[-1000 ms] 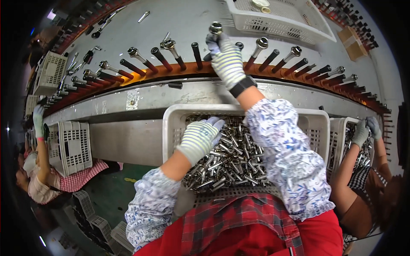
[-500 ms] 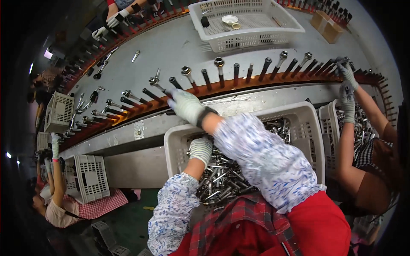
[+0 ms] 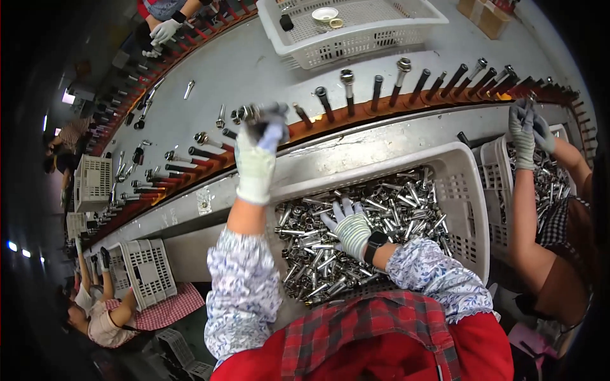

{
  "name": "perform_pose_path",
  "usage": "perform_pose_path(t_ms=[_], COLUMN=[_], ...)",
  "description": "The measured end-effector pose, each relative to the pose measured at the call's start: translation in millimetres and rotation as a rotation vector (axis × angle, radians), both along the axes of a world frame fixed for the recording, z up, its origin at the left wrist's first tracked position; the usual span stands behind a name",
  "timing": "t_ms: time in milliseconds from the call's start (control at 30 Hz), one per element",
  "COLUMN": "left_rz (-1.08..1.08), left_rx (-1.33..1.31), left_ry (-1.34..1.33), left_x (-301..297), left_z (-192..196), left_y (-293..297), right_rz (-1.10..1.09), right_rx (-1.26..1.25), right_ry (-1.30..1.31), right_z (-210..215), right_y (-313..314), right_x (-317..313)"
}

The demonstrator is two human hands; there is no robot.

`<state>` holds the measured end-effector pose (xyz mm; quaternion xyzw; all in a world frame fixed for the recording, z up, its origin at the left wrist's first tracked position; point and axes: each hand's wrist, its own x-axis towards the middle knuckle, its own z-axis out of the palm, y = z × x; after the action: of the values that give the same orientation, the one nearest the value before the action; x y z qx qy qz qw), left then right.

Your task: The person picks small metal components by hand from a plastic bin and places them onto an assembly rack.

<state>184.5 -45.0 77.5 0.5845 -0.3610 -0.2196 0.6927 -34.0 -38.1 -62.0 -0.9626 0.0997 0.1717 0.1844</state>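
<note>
My left hand [image 3: 256, 166], in a pale glove with bluish fingertips, is raised at the curved rail [image 3: 356, 119]. Its fingers are curled and smeared by motion around a dark and chrome thing [image 3: 264, 120] that I cannot make out. Chrome heads like those of ratchet wrenches show close beside the fingertips. In the large pale crate [image 3: 466, 190], my right hand [image 3: 351, 232] lies with spread fingers over a heap of shiny chrome metal pieces [image 3: 311, 260]. It wears a striped glove, with a black watch at the wrist. Dark handles [image 3: 323, 105] stand along the rail, some with a chrome ratchet head [image 3: 347, 77].
Beyond the rail, a white basket [image 3: 375, 41] holds a small bowl and a few bits, with a cardboard box [image 3: 492, 19] farther right. Loose chrome tools [image 3: 189, 89] lie on the grey table. A co-worker's gloved hands [image 3: 524, 130] work at right; other people sit at left and across.
My right hand has drawn back from the rail into the crate, while my left has risen from the crate to the rail. The standing handles have shifted rightward in view.
</note>
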Motion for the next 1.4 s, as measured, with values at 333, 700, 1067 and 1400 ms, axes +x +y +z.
perform_pose_path(t_ms=[333,700,1067,1400], left_rz=[0.077,0.187,-0.459,0.162], left_rx=[0.509,0.323,0.498,-0.041], left_ry=[-0.266,-0.355,0.158,-0.023], left_x=[73.4,-52.5,-156.2,-4.8], left_z=[-58.3,-44.9,-51.3,-15.2], left_y=[1.6,104.4,81.2,-10.4], right_rz=[-0.111,-0.663,-0.465,-0.560], right_rx=[0.204,0.763,0.833,1.606], right_ry=[-0.031,-0.103,-0.509,-0.168], right_z=[-17.0,-41.5,65.3,101.6], right_y=[-12.7,-59.8,-35.2,-21.8], right_x=[-2.6,-67.6,-74.1,-103.1])
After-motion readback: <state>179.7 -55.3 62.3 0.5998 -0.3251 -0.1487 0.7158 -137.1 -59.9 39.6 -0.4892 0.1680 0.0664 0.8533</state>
